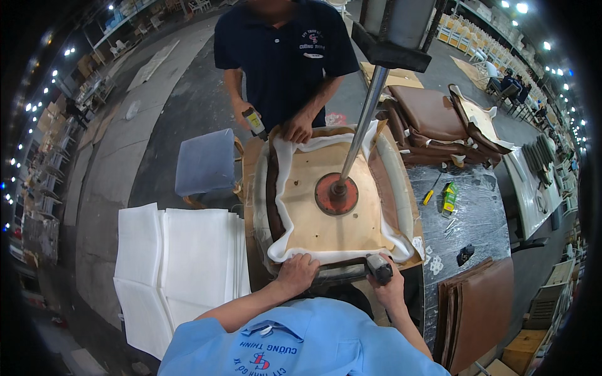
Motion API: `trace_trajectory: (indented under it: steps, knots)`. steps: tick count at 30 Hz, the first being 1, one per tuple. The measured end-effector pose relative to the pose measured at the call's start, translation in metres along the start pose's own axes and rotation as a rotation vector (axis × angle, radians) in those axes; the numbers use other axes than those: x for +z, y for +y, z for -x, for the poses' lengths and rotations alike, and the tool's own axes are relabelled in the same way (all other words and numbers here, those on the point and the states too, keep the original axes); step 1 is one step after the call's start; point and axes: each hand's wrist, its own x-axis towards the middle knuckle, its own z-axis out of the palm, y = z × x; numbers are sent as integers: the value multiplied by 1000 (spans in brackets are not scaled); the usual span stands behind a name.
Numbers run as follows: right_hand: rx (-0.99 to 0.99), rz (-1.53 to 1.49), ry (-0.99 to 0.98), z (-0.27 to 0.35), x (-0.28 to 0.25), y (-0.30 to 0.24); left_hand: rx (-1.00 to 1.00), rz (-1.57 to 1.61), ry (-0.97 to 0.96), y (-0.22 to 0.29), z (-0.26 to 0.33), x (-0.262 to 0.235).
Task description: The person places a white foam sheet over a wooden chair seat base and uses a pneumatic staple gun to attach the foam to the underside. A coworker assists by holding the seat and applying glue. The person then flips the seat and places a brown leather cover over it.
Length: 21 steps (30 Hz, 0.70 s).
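An upturned seat pad lies in front of me, with a bare wooden panel [307,222], white padding [285,232] folded in around it and a brown cover [272,188] at its border. A red round press foot [325,193] on a metal rod [365,125] bears down on the panel. My left hand [298,273] has its fingers curled over the pad's near edge, closed on the white padding. At the near right corner, my right hand [389,289] grips a dark staple gun [379,268], its nose at the pad's edge.
Across the pad, a co-worker holds another staple gun [254,121] and presses the far edge. White foam sheets [200,244] stand left; a grey-blue cushion [205,161] is behind them. Right are brown covers [483,307], a yellow screwdriver [431,190], a green box [449,199] and brown seats [429,113].
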Motion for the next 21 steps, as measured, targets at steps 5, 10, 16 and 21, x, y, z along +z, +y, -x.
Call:
trace_trajectory:
  steps: [5,10,16,21]
  knots:
    - [-64,47,13,-5,-12,8,-28,50,37,12,0,3]
    - [-77,9,-42,-13,-24,21,-36,106,87,28,-10,9]
    - [-61,-172,-105,-13,-35,39,115,185,65,66,-76,30]
    - [66,-278,-71,1,-45,40,152,189,-28,67,-115,59]
